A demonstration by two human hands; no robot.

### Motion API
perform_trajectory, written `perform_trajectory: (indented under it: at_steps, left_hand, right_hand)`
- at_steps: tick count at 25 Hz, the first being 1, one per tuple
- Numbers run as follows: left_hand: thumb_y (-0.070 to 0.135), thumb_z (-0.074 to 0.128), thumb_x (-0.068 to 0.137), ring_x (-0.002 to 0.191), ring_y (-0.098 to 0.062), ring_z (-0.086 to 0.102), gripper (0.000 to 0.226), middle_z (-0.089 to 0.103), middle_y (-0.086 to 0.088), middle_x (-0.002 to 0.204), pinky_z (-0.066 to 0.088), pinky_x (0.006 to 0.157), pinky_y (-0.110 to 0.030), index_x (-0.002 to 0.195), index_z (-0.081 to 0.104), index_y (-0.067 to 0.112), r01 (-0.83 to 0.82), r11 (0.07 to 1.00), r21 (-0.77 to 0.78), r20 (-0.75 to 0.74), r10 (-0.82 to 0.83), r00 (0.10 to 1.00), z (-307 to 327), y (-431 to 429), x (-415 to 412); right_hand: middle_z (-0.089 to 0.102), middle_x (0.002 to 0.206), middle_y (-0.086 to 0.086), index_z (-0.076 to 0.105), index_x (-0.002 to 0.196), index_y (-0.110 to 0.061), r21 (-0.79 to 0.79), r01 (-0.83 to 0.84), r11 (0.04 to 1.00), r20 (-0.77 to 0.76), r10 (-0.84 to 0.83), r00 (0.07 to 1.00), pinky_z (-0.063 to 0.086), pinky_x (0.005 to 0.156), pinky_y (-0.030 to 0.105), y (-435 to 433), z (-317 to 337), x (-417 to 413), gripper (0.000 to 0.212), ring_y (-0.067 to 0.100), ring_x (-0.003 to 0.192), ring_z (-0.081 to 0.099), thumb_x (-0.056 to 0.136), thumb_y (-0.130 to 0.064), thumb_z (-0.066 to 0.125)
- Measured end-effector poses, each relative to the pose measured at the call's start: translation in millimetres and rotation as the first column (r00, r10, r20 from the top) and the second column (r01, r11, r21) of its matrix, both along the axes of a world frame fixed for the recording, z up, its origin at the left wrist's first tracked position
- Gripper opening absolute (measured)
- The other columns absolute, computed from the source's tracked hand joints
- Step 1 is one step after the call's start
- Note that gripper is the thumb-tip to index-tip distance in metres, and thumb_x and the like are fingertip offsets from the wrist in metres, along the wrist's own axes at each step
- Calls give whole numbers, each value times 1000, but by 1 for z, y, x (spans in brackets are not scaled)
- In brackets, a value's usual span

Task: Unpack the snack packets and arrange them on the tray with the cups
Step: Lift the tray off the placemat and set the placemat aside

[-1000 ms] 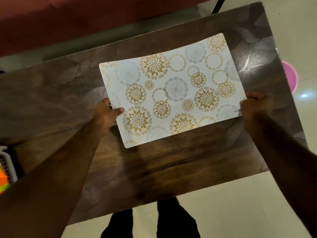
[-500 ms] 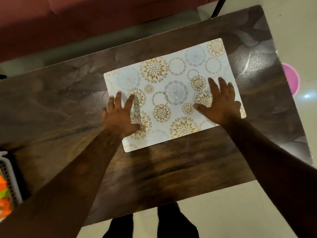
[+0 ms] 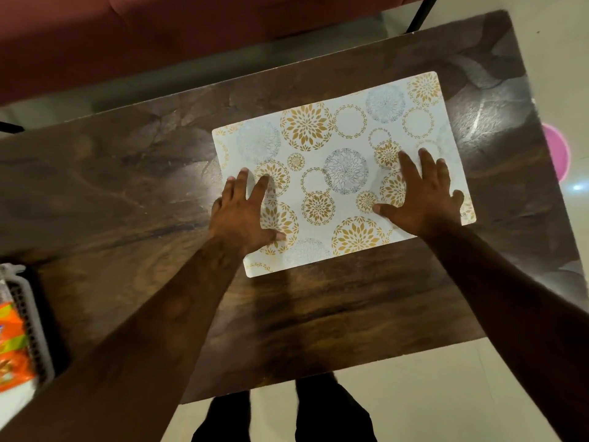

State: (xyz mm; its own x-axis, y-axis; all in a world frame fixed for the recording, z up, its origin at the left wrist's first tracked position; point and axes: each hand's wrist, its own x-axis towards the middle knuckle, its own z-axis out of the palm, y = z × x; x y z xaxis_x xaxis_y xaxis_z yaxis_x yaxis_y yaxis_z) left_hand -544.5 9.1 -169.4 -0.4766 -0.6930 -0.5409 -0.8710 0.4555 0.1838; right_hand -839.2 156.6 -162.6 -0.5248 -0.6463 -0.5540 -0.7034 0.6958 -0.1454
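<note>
Two hands lie flat w/ fingers spread on a white mat w/ gold flowers, holding nothing. Left hand is on its left edge, right hand near its right end. Mat sits on the brown worktop. An orange snack packet is in a white basket at far left.

White placemat with gold and grey floral circles

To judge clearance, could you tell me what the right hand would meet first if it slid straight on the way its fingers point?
Only more mat: the right hand lies flat on it, and nothing stands ahead before the far edge.
</note>
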Motion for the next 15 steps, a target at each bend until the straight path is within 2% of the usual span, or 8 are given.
perform_trajectory:
  at_steps: [4,9,12,15]
  left_hand:
    - [68,72,71,154,-33,4,113,0,-4,169,21,118,-57,157,7,34,-59,998,-36,-37,58,998,26,-5,28]
    - [52,67,84,153,-29,12,88,11,-3,167,24,118,-51,155,19,31,-183,980,-77,-71,178,982,63,-2,95]
    - [39,60,87,146,-28,29,69,29,-5,161,34,113,-48,149,33,27,-332,931,-152,-141,312,940,88,0,168]
    - [32,57,86,128,-33,48,55,47,-9,144,44,102,-45,139,46,20,-450,865,-224,-176,418,891,112,2,249]
  right_hand:
    - [-2,181,-2,8,170,-37,-87,-66,994,-6,66,998,24,123,72,-12,23,46,104,32,169,2,90,-66,69]
    - [16,178,-1,25,167,-33,-138,-147,979,113,163,980,38,119,62,-38,50,123,85,34,162,29,96,-51,69]
    - [25,175,2,34,164,-30,-156,-230,961,159,254,954,42,118,58,-56,68,190,78,37,156,38,96,-40,71]
    - [35,168,7,41,160,-27,-176,-301,937,221,336,916,47,117,53,-73,82,263,73,39,146,49,95,-31,73]
